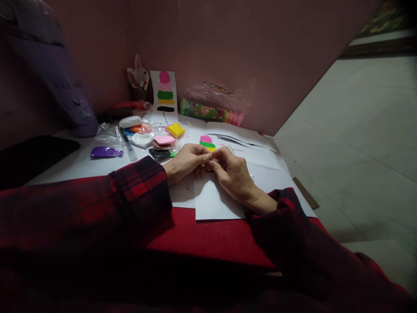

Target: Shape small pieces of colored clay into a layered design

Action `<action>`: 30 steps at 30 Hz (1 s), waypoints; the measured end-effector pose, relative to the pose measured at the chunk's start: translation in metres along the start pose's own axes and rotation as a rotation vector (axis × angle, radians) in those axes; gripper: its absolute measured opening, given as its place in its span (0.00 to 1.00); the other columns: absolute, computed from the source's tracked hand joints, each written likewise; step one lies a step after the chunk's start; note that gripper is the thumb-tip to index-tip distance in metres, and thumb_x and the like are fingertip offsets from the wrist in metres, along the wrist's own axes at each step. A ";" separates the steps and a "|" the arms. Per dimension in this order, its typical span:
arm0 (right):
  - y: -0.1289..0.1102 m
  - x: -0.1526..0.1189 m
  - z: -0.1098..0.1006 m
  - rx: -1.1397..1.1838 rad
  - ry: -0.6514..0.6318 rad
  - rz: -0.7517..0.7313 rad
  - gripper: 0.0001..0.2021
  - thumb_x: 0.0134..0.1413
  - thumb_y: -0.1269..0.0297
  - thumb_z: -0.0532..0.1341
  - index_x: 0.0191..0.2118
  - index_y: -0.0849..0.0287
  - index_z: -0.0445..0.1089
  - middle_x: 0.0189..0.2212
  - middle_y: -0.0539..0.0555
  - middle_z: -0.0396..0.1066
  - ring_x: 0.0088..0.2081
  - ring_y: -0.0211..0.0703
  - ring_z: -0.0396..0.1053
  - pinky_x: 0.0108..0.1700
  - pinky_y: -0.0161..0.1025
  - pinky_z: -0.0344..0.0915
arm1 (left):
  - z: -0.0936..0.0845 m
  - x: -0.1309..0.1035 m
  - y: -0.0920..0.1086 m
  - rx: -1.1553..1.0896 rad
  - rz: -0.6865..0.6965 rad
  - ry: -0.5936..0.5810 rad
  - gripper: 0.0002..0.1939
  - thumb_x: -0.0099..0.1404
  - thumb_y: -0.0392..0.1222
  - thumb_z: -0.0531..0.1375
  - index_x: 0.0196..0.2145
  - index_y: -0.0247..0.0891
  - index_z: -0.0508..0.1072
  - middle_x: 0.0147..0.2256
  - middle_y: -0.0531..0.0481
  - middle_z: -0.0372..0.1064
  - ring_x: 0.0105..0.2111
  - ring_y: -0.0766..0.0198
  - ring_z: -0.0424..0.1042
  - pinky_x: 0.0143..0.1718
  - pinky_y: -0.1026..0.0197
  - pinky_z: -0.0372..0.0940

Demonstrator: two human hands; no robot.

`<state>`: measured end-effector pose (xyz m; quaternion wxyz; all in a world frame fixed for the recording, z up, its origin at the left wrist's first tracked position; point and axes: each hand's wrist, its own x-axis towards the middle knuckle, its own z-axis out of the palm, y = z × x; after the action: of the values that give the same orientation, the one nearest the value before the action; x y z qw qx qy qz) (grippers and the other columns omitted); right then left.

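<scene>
My left hand (189, 161) and my right hand (232, 173) meet above a white paper sheet (218, 204), fingertips pinched together. Whatever lies between the fingers is too small or hidden to make out. Just beyond the fingers, pink, green and yellow patches of clay (207, 142) show on the paper, partly covered by the hands. To the left of my left hand are a black packet (159, 154), a pink packet (164, 141) and a yellow block (175, 129) in clear plastic.
A card with coloured bands (166, 95) leans on the wall. Behind lies a clear bag of coloured sticks (208, 112). At left are a purple packet (106, 152), a pen (129, 145), a large purple bottle (70, 82) and a dark flat object (35, 154).
</scene>
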<state>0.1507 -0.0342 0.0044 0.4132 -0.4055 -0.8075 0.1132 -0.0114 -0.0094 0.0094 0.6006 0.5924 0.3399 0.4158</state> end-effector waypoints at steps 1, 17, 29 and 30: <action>0.000 0.000 0.000 -0.005 0.001 -0.002 0.03 0.59 0.71 0.59 0.37 0.56 0.64 0.26 0.49 0.72 0.27 0.40 0.69 0.31 0.40 0.65 | 0.000 0.000 0.000 0.003 -0.003 0.005 0.08 0.66 0.35 0.59 0.28 0.30 0.71 0.21 0.52 0.66 0.17 0.72 0.63 0.18 0.68 0.57; 0.000 0.000 0.000 -0.072 -0.015 -0.023 0.04 0.59 0.71 0.59 0.36 0.55 0.62 0.26 0.49 0.72 0.26 0.41 0.68 0.30 0.39 0.62 | 0.003 -0.003 0.006 0.066 -0.025 0.020 0.10 0.68 0.31 0.56 0.27 0.30 0.70 0.19 0.54 0.65 0.16 0.72 0.62 0.18 0.69 0.56; 0.000 0.000 0.000 -0.109 -0.029 -0.021 0.04 0.59 0.71 0.58 0.36 0.56 0.62 0.27 0.51 0.73 0.27 0.41 0.68 0.31 0.40 0.63 | 0.002 -0.002 0.004 0.078 -0.009 0.004 0.10 0.68 0.31 0.56 0.27 0.31 0.69 0.19 0.54 0.65 0.16 0.73 0.63 0.18 0.69 0.57; 0.000 0.000 0.000 -0.113 -0.032 -0.019 0.04 0.59 0.71 0.58 0.36 0.56 0.62 0.26 0.50 0.72 0.26 0.41 0.68 0.31 0.39 0.62 | 0.002 -0.002 0.004 0.080 -0.008 0.006 0.10 0.68 0.31 0.56 0.27 0.31 0.69 0.19 0.54 0.65 0.15 0.73 0.62 0.17 0.69 0.57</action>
<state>0.1511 -0.0339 0.0045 0.3779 -0.4187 -0.8228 0.0698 -0.0109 -0.0120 0.0130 0.5772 0.6133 0.3602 0.4012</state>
